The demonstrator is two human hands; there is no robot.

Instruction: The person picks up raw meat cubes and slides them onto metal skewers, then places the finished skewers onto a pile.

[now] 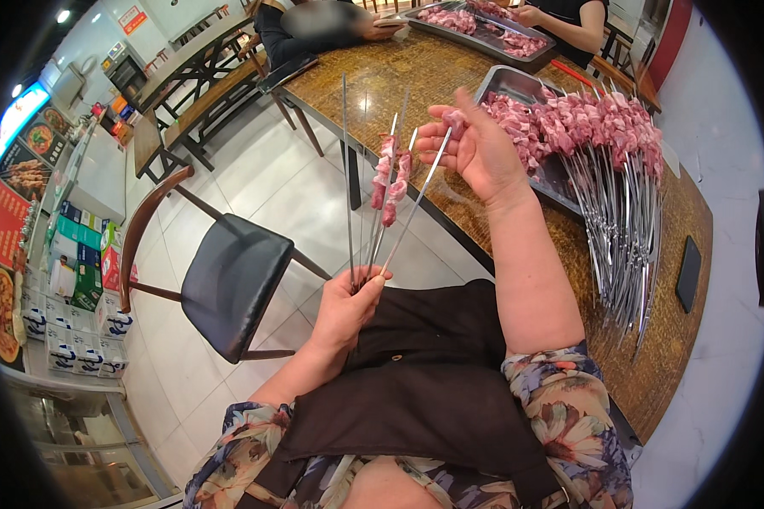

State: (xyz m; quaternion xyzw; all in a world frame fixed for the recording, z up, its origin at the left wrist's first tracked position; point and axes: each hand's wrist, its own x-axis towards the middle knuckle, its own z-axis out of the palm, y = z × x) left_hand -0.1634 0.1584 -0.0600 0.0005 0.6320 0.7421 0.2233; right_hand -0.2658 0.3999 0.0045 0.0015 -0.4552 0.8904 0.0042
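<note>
My left hand (354,301) is closed around the lower ends of several thin metal skewers, which fan upward. Two of them carry threaded raw meat (384,174); others in the bunch are bare. One skewer (418,195) slants to the right, and its tip meets a small piece of raw meat (455,124). That piece sits at the fingers of my right hand (477,151), palm turned toward me. Just right of this hand, a metal tray (494,83) on the table holds loose meat pieces, with a large pile of filled meat skewers (603,127) resting across it, handles toward me.
The brown patterned table (348,81) runs along my right side, with a dark phone (688,271) near its edge. A second meat tray (530,58) lies farther off, beside a person's hand (530,15). A black-seated chair (238,280) stands at left, near stacked boxes (85,339).
</note>
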